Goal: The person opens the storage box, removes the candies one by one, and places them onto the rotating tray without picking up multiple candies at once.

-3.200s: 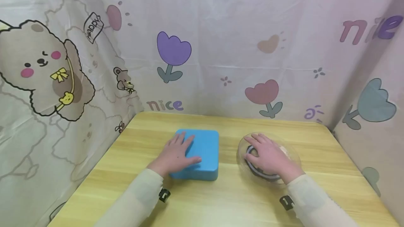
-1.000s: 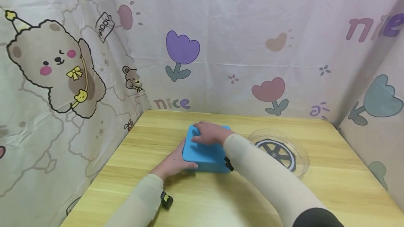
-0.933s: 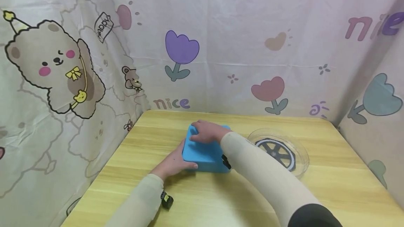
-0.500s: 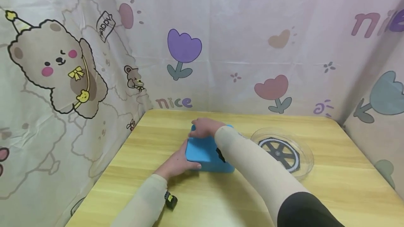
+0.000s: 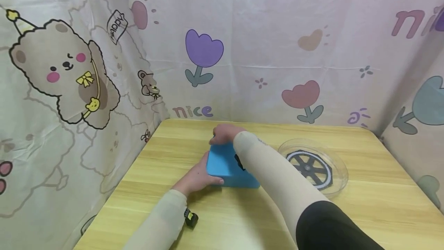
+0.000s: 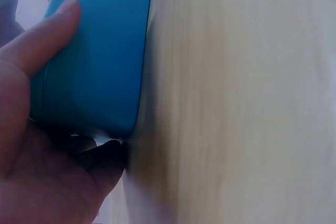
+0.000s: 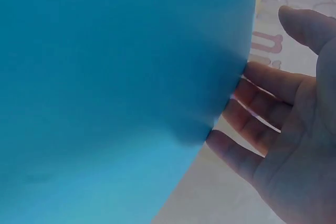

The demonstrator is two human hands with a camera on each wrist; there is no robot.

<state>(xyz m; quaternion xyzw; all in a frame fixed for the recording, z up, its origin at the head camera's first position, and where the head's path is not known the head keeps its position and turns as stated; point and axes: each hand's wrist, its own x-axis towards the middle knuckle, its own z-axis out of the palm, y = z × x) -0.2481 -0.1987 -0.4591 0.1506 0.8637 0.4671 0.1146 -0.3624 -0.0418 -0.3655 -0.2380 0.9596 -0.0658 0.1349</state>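
Left hand [image 5: 199, 176] is gripping the blue box [image 5: 222, 161], which is sitting to its right; the right hand [image 5: 223, 133], fingers [image 7: 273, 82] extended, is touching the far edge. Probably light, stiff and slippery, it is inviting a hold at opposite corners. Only the right-wrist view is showing the right thumb [image 7: 304, 24] standing clear.
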